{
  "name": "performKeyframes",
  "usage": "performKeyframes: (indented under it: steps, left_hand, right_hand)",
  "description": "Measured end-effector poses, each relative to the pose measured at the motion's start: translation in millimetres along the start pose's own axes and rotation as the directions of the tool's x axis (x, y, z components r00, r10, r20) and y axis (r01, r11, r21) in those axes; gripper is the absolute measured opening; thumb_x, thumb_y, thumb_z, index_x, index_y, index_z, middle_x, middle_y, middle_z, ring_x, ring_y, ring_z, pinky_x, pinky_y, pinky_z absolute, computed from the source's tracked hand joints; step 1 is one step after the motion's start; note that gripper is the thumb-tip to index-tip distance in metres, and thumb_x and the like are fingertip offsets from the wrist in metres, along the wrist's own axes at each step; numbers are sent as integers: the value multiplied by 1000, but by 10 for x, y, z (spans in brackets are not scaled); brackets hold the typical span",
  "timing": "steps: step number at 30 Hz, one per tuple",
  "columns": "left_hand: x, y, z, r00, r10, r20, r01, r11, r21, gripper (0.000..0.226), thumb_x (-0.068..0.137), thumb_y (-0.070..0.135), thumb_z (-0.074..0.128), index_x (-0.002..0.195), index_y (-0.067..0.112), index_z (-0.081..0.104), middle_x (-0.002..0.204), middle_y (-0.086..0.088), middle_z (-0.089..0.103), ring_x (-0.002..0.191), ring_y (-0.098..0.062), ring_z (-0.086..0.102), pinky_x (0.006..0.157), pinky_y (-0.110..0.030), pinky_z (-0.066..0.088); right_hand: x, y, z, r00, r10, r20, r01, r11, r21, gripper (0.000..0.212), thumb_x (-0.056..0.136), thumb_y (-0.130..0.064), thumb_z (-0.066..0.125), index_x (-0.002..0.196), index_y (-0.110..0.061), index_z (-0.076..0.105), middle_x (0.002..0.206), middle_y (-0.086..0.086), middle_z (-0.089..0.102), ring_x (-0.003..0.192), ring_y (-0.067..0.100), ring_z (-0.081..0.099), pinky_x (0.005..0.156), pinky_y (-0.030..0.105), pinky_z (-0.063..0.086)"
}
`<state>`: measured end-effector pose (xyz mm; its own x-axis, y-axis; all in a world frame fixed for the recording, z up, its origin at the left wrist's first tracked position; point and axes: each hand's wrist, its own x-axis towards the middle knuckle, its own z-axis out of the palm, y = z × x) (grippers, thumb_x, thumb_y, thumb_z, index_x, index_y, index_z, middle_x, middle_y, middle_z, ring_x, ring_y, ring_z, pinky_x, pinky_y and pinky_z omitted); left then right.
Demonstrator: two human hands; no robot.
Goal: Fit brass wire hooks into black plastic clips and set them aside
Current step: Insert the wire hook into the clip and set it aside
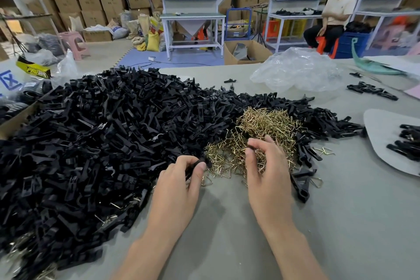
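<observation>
Matt black plastic clips (102, 143), shiny brass wire hooks (261, 125), smooth grey tabletop (341, 223)

Black plastic clips (109, 134): large loose heap across left and centre of surface. Brass wire hooks (266, 125): smaller tangled pile touching heap's right side.

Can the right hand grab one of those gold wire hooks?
Probably yes. The right hand is already at the pile of brass wire hooks, and nothing covers the pile.

Black clips (102, 134), brass-gold hooks (266, 125), grey table (227, 223), pink stool (72, 41), blue crate (354, 45).
</observation>
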<state>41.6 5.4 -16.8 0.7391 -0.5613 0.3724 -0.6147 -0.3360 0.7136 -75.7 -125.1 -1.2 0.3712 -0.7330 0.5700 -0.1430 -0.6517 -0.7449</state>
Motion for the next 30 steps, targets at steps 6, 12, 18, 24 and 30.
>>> performKeyframes:
  steps: [6,12,18,24,30]
  left_hand:
    - [-5,181,-17,998,-61,-2,56,933,-356,20,100,51,43,94,41,60,86,13,72,62,-20,58,58,-34,47]
    - [41,190,12,981,-174,85,192,821,-538,16,96,42,55,94,42,71,82,6,72,66,-6,59,62,-18,48]
    - [59,167,56,935,-260,240,353,630,-692,21,101,13,55,114,22,70,96,-3,76,83,-13,70,73,-21,53]
    - [44,174,58,931,-233,282,366,613,-700,23,98,22,61,114,34,72,110,2,76,100,-9,69,85,-29,48]
    - [36,179,71,946,-210,249,324,675,-663,27,96,18,63,118,32,71,97,3,76,83,-10,65,84,-24,52]
  right_hand:
    - [55,-72,-72,926,318,204,-378,758,532,22,106,-25,48,122,-34,61,93,-6,71,81,7,68,70,22,55]
    - [49,-46,29,786,345,513,-618,438,653,26,87,-18,65,113,-17,72,87,6,70,71,14,65,63,22,55]
    - [24,13,131,740,337,582,-672,388,630,44,80,-15,72,123,-13,64,98,8,76,88,19,72,79,23,57]
    - [10,19,126,721,349,599,-693,361,624,35,95,5,57,122,-12,69,103,5,75,108,24,71,95,31,57]
    - [28,-13,101,714,376,591,-699,344,627,40,84,1,68,118,-20,75,111,10,73,108,24,71,91,39,59]
